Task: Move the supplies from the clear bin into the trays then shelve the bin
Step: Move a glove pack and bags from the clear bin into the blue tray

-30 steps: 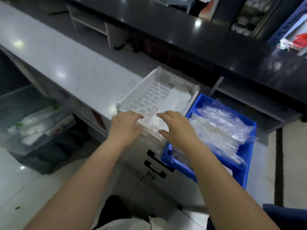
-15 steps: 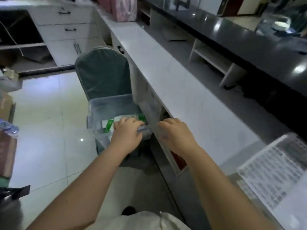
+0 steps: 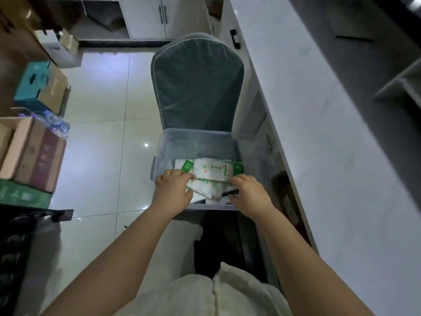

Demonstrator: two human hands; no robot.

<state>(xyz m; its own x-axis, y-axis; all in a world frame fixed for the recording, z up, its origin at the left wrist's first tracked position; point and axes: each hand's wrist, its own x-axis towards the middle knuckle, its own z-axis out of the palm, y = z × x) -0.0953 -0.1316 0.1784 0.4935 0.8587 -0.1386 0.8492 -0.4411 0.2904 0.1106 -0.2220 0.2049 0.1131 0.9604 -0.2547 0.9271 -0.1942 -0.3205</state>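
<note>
The clear bin (image 3: 200,144) sat on the seat of a grey-green padded chair (image 3: 197,85) w/ a round top, next to the long white counter (image 3: 330,156). The bin was see-thru plastic w/ smooth walls. Flat white & green packs (image 3: 213,171) lay in a pile at its near edge. Both hands were inside. The left hand (image 3: 173,188) had bent fingers pressed on the packs' left end; the right hand (image 3: 247,190) curled on the right end. Couldn't tell if they had a firm hold. Shiny floor tiles; cardboard boxes (image 3: 38,153) at left. Half a sec before, the hands were only at the bin's rim & the view was further off.
</note>
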